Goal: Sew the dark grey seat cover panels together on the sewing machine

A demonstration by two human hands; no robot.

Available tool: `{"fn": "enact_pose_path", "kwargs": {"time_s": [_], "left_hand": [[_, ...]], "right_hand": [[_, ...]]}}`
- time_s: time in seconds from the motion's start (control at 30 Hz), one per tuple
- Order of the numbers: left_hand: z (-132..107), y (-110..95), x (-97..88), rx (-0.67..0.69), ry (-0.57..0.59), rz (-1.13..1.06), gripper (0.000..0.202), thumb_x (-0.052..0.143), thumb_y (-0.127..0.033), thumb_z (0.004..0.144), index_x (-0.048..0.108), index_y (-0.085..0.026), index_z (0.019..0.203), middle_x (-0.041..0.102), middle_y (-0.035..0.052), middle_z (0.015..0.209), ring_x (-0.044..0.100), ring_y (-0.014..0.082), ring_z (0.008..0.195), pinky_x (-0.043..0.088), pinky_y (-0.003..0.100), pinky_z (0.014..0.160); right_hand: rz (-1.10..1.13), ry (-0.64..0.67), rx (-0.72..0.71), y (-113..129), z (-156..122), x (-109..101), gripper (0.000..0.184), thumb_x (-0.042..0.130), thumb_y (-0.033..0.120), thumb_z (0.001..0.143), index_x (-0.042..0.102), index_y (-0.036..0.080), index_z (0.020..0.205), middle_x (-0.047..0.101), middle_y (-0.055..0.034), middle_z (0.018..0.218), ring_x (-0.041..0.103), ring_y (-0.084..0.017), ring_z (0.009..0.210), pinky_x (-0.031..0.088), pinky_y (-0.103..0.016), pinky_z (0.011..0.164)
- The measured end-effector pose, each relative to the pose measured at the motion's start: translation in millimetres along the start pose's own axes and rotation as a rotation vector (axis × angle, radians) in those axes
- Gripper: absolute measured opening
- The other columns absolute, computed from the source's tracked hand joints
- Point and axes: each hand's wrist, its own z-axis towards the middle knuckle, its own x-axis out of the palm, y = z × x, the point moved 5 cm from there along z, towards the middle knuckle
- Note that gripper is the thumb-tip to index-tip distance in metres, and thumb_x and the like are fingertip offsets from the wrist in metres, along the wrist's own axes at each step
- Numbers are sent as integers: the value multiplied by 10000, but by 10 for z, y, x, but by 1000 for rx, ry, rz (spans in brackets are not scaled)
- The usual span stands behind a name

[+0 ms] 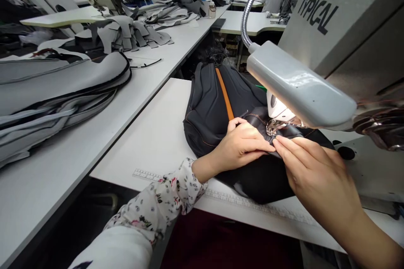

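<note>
Now pinching the black cover point(205, 113) with the left grip point(241, 145), pressing flat with the right grip point(311, 162), no telling whether pinched from below too. Right beside the presser foot point(272, 129), draped across the white counter point(151, 134), under the lamp point(299, 84). Probably soft, floppy, slightly slick; best held flat, close to the presser foot.
</note>
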Motion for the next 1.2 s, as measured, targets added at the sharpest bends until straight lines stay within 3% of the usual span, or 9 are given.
{"fn": "enact_pose_path", "kwargs": {"time_s": [0.17,0.37,0.63,0.83,1.03,1.2], "left_hand": [[-24,-31,69,-45,4,110,240,563,-287,1069,801,-317,1069,785,-24,980,663,115,992,326,358,1049],[-82,-75,138,-93,-90,151,261,542,-314,1081,801,-337,1100,771,-28,969,636,116,1015,335,359,1071],[-130,-153,375,-201,-72,323,285,542,-305,1072,759,-406,1226,740,-12,1039,606,148,1044,345,402,1058],[-133,-203,395,-157,-259,282,307,490,-322,1095,780,-360,1187,746,-2,983,626,139,995,378,374,1008],[-130,-178,432,-161,-225,329,294,521,-297,1078,761,-342,1242,745,24,1042,621,164,1047,404,388,1032],[-135,-181,418,-121,-321,244,310,485,-291,1093,779,-291,1189,759,31,1046,652,158,1056,463,369,1024]], "right_hand": [[2,-22,22,-43,-33,70,351,508,73,1011,622,151,1333,753,-67,1272,658,-256,1155,437,-419,891],[23,-90,40,-98,-35,123,316,586,95,994,645,150,1299,757,-89,1257,682,-277,1125,454,-430,872],[138,-197,48,-265,-116,301,501,679,59,887,649,203,1366,755,-55,1278,695,-306,1118,497,-461,953],[143,-334,42,-376,-99,376,420,619,3,903,701,234,1244,795,-28,1168,735,-261,1029,470,-439,904],[132,-396,73,-399,-62,450,372,583,-12,922,713,230,1173,805,-10,1132,740,-231,1010,480,-418,923],[189,-408,121,-450,-80,553,382,567,-4,936,710,251,1182,803,-3,1130,726,-208,1047,507,-406,969]]}}
